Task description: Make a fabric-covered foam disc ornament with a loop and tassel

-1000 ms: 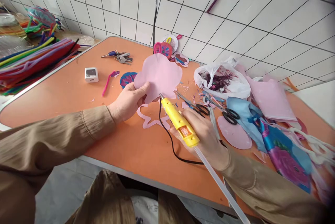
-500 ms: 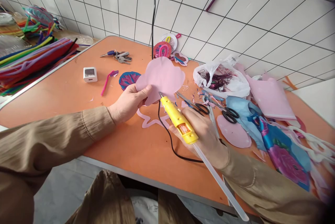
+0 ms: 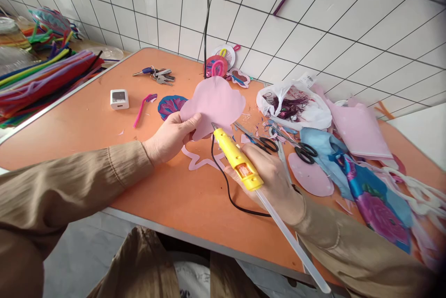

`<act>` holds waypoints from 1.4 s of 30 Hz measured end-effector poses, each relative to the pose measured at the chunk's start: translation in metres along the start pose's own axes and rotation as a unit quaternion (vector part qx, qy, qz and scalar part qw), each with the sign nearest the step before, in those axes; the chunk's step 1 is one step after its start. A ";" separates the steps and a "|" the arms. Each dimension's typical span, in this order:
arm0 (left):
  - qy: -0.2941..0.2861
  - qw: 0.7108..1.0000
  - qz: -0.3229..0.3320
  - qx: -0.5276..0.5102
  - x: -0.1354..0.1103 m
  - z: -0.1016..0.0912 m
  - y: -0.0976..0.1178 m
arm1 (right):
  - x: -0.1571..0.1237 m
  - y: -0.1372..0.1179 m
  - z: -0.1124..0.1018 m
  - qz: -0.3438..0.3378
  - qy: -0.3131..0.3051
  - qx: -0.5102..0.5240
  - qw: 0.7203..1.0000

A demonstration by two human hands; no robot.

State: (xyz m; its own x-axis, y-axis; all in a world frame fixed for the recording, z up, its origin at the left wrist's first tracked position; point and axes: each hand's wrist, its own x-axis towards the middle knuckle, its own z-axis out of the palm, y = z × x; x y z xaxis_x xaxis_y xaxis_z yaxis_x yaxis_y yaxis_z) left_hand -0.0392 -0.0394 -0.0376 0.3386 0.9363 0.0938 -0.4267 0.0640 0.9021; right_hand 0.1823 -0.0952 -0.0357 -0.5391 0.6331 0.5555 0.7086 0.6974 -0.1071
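My left hand pinches a pink cloud-shaped cutout by its lower left edge, thumb on top, holding it above the table. In my right hand is a yellow hot glue gun, with a long clear glue stick sticking out of its back. The gun's metal nozzle is at the cutout's lower edge; whether it touches cannot be made out. Beneath the cutout lies a pink outline scrap. A blue and purple round fabric piece is partly covered by the cutout.
Scissors, a pink oval, flowered blue fabric and a white plastic bag crowd the right. Keys, a white charger and a pink pipe cleaner lie left. A black cord runs under my right hand.
Both hands, the cutout and the glue gun hold nearly the same place. The black cord above the table has shifted slightly to the right.
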 end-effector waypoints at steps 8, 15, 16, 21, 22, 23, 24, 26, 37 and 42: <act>0.017 0.998 -0.013 -0.051 0.002 -0.001 -0.003 | -0.002 0.002 0.001 0.000 -0.007 0.000 1.000; 0.007 0.998 -0.018 -0.052 0.002 -0.002 -0.003 | -0.001 0.001 0.001 -0.001 0.002 0.003 1.000; 0.007 0.998 -0.017 -0.055 0.002 -0.002 -0.004 | -0.001 0.001 0.001 0.001 0.001 0.001 1.000; 0.007 0.998 -0.020 -0.055 0.002 -0.004 -0.004 | -0.002 0.002 0.001 0.006 -0.007 -0.002 1.000; 0.007 0.998 -0.023 -0.055 0.002 -0.004 -0.004 | -0.003 0.002 0.001 0.005 -0.006 -0.002 1.000; 0.009 0.998 -0.026 -0.055 0.002 -0.004 -0.004 | -0.003 0.002 0.002 0.005 -0.006 -0.001 1.000; 0.011 0.998 -0.030 -0.057 0.002 -0.003 -0.004 | -0.004 0.003 0.002 0.005 -0.005 0.000 1.000; 0.014 0.997 -0.036 -0.062 0.002 -0.003 -0.004 | -0.004 0.003 0.003 0.006 -0.004 0.002 1.000; 0.002 0.998 -0.042 -0.052 0.001 -0.002 -0.003 | -0.004 0.001 0.004 0.026 0.001 0.002 1.000; -0.004 0.998 -0.043 -0.050 0.001 -0.002 -0.003 | -0.004 0.002 0.004 0.024 -0.002 -0.006 1.000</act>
State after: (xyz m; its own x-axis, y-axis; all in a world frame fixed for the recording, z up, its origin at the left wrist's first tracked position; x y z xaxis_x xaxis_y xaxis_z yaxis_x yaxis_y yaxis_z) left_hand -0.0393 -0.0382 -0.0414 0.3841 0.9230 0.0219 -0.4766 0.1779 0.8609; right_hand 0.1842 -0.0953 -0.0417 -0.5069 0.6666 0.5464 0.7389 0.6625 -0.1227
